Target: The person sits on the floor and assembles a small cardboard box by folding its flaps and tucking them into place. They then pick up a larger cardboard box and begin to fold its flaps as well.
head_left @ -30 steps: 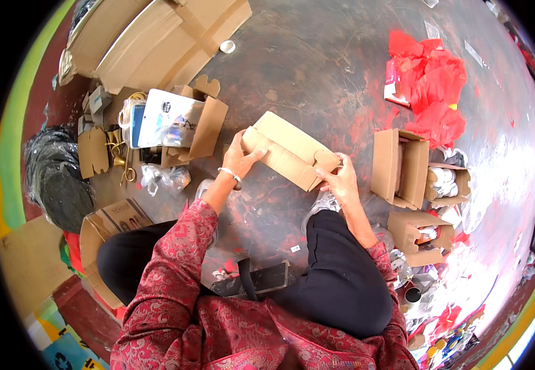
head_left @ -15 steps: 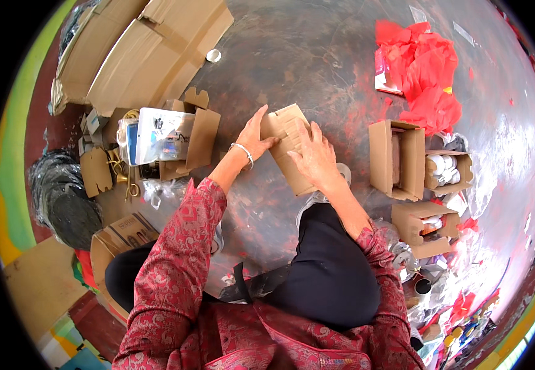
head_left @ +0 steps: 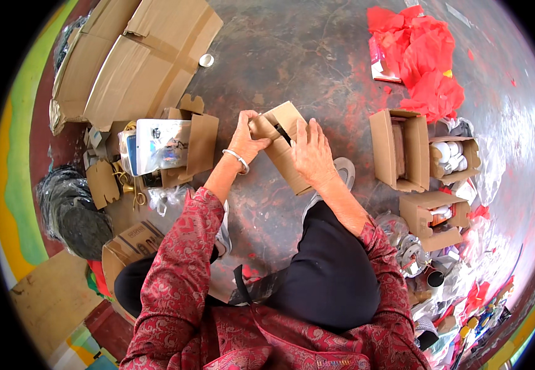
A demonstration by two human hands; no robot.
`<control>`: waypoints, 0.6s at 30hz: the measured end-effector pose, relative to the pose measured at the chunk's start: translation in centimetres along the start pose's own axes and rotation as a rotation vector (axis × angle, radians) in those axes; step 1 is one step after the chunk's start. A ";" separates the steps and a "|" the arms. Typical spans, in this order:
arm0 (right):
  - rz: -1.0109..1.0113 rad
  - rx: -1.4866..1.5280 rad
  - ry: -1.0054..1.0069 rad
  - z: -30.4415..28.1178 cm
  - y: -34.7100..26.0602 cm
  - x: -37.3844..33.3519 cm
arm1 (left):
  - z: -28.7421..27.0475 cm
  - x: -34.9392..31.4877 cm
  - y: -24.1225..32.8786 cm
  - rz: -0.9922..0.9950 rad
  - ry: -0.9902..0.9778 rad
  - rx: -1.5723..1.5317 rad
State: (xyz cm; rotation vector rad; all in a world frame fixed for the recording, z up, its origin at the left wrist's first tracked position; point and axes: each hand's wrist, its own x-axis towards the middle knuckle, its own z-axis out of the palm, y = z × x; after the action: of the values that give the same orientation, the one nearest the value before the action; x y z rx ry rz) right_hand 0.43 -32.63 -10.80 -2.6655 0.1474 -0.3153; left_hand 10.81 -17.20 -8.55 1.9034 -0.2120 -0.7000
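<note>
A narrow brown cardboard box [head_left: 287, 165] lies on the floor in front of me. At its far end a flap is partly lifted, and a dark gap shows beneath it. My left hand [head_left: 246, 137], wearing a silver bangle, has its fingers closed on the flap at the box's left side. Stretched out over the right side of the box, my right hand [head_left: 312, 155] rests with its fingers extended, tips near the dark gap. The inside of the box is mostly hidden.
Left stands an open carton [head_left: 202, 145] with clear packets [head_left: 162, 145], below large flattened cardboard [head_left: 156, 55]. On the right are open cartons [head_left: 416, 151], one with white pieces [head_left: 449, 155]. Red tissue [head_left: 428, 58] lies beyond them. A small white round cap [head_left: 206, 60] sits farther off.
My left hand has closed on the box's flap and raised it, opening a dark gap. My right hand has stayed on the box. The view has shifted slightly.
</note>
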 end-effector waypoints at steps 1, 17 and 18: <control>-0.001 0.008 0.011 0.0 0.0 0.0 | -0.1 -0.1 0.3 -0.032 -0.016 -0.073; 0.194 0.293 -0.140 0.6 1.2 -1.5 | -1.6 4.9 3.8 -0.546 -0.077 0.042; 0.246 0.320 -0.164 1.4 1.7 -1.9 | -1.0 5.2 3.3 -0.461 -0.068 0.169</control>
State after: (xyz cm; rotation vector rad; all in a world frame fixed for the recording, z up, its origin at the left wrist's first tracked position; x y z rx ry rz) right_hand -1.20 -33.23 -13.13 -2.3125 0.3391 -0.0352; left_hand 16.15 -20.20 -7.27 2.1157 0.1372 -1.0827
